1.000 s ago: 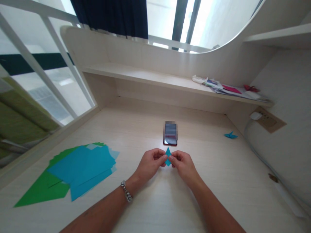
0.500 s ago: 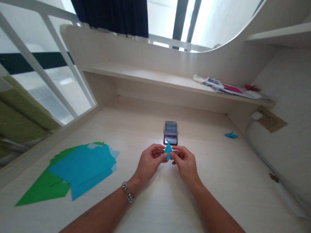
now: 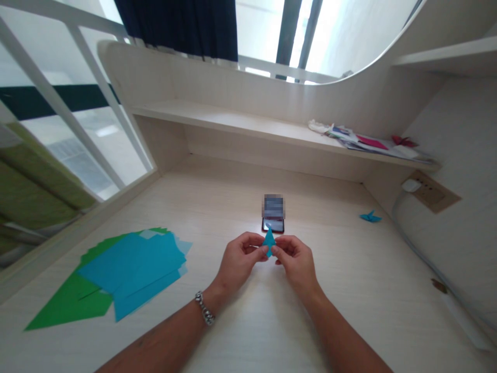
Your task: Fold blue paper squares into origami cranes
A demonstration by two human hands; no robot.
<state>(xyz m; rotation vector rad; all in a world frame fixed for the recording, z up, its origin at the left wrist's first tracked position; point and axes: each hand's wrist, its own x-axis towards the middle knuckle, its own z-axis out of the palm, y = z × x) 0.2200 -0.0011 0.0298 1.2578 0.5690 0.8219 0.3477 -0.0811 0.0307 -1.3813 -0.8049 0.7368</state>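
A small folded blue paper, pointed at the top, is held upright between my two hands over the desk. My left hand, with a chain bracelet on the wrist, pinches its left edge between thumb and fingers. On the opposite edge, my right hand pinches it in the same way. Just beyond the paper's tip lies a phone with its upper part blurred out. The inner folds of the paper are too small to make out.
Blue paper sheets overlap green sheets on the left of the desk. A folded blue paper figure rests at the right, near a cable and wall socket. Papers lie on the shelf.
Almost nothing differs. Both hands keep their pinch on the folded blue paper, whose upper part looks slightly altered in outline.
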